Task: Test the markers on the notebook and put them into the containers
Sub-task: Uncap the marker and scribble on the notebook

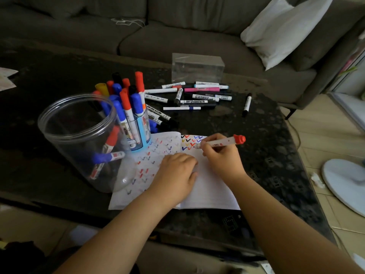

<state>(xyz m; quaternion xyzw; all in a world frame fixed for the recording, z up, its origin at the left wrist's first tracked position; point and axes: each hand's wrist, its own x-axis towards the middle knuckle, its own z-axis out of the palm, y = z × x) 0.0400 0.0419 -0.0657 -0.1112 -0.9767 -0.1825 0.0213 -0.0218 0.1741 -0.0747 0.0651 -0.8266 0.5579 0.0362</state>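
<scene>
Marker [221, 142]: red, cap posted on the back end, tip down on the right page, beside the rows of ticks, for a test stroke.
Right hand [221, 159]: pinching the marker like a pen.
Left hand [177, 171]: flat, fingers relaxed, pressing the notebook [209, 190] near the table's [266, 135] near edge, probably to keep it open.
Jar [79, 135]: left of the notebook, few markers inside.
Cup [138, 133]: behind it, full.
Pile [193, 95]: untested, toward the far edge.

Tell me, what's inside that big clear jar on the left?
The clear jar holds a few markers: one blue-capped, one red-capped. Glare and the dark table blur its bottom, so any others are hidden.
</scene>
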